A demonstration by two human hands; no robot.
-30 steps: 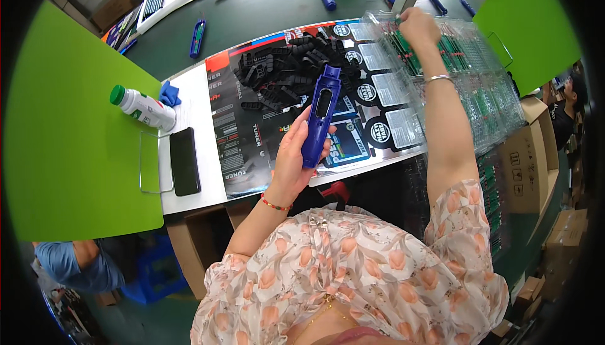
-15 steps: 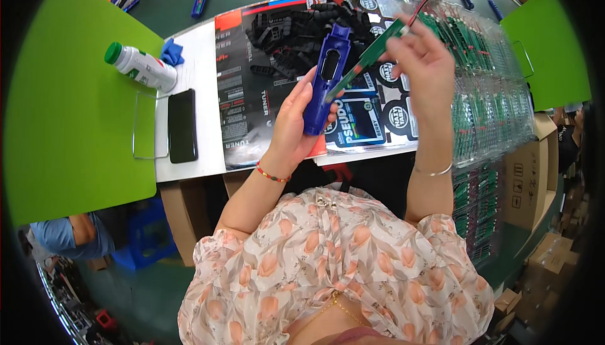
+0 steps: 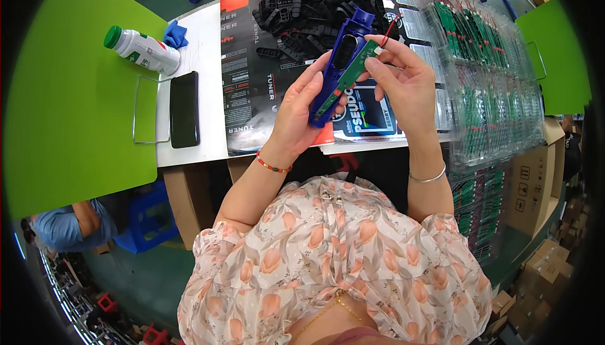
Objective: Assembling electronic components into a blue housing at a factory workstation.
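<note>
My left hand (image 3: 301,106) is wrapped round a long blue plastic housing (image 3: 346,43) with an oval opening, tilted up to the right. Between the thumb and fingers of my right hand (image 3: 403,79) is the upper end of a slim green circuit board (image 3: 354,69). Thin red and black wires (image 3: 391,31) rise from a white connector at that end. The board lies slantwise along the right side of the housing, its lower end over the housing's lower part. Whether it sits inside the housing I cannot tell.
Behind the hands lies a heap of black plastic parts (image 3: 296,14) on a printed sheet (image 3: 242,93). Clear trays (image 3: 463,146) of green boards stand at right. To the left are a phone (image 3: 184,110), a white bottle (image 3: 146,53), a blue scrap (image 3: 175,34) and a green panel (image 3: 69,111).
My right hand has brought the board down and left against the housing. The housing leans further right. The view has shifted slightly.
</note>
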